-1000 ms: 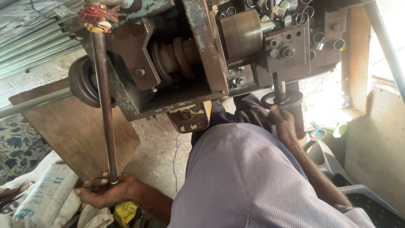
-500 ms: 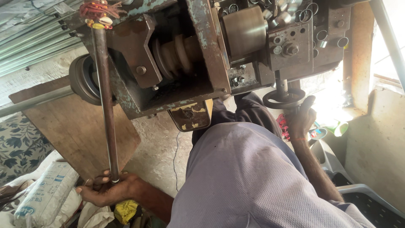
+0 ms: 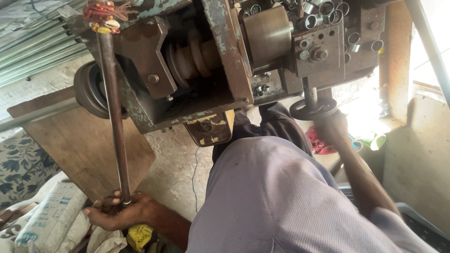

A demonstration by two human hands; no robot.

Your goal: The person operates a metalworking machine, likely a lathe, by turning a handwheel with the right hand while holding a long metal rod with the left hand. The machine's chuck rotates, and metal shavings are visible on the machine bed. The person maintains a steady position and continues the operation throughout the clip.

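Bare concrete floor [image 3: 176, 164] runs under a rusty, paint-chipped machine [image 3: 211, 61], with a wooden board [image 3: 84, 150] leaning at left and printed sacks [image 3: 47, 220] low in the corner. Down at the bottom, the left hand [image 3: 119, 213] has its fingers wrapped round the lower end of the long steel lever rod [image 3: 112, 112]. Over on the right, the right hand [image 3: 330, 129] sits just under the small black handwheel [image 3: 313, 108], touching it; blurred, so finger spread can't be told.

The right hand [image 3: 330, 127] is blurred, so its grip on the handwheel [image 3: 313, 108] is unclear. The top of the machine [image 3: 225, 61] is cut off by the upper edge. The shirt [image 3: 281, 201] hides the floor below it.
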